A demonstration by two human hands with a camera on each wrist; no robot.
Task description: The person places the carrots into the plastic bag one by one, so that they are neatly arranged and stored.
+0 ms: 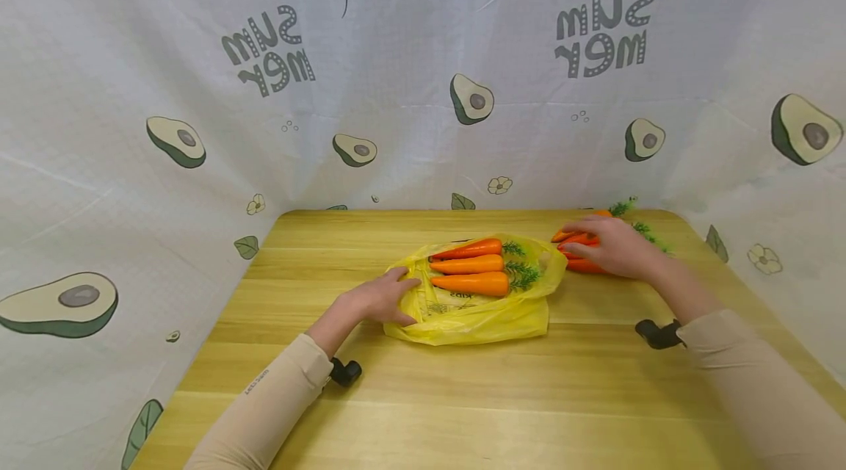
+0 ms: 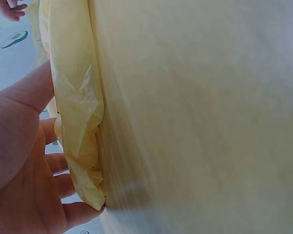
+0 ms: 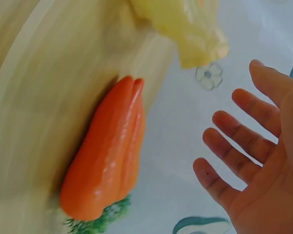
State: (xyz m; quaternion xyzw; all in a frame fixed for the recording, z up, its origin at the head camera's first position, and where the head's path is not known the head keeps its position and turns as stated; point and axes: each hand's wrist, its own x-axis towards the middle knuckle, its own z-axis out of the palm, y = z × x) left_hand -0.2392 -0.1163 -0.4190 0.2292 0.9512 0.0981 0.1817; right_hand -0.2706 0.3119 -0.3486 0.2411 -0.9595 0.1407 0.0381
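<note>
Three orange carrots (image 1: 472, 283) with green leafy tops lie side by side within the raised edges of a yellow plastic bag (image 1: 485, 329). At the bag's left end, my left hand (image 1: 383, 297) touches the edge with thumb and fingers spread apart. The left wrist view has these fingers lying along the crumpled yellow film (image 2: 78, 97). My right hand (image 1: 617, 246) hovers above a second group of carrots (image 1: 581, 265) at the right, partly covering them. Its fingers are straight and apart in the right wrist view, with nothing between them, beside the orange carrots (image 3: 105, 151).
A wooden table (image 1: 423, 411) carries everything. White cloth (image 1: 410, 88) printed with avocados and lettering hangs behind the table and at both sides. Black wrist devices (image 1: 657, 334) sit beneath both forearms.
</note>
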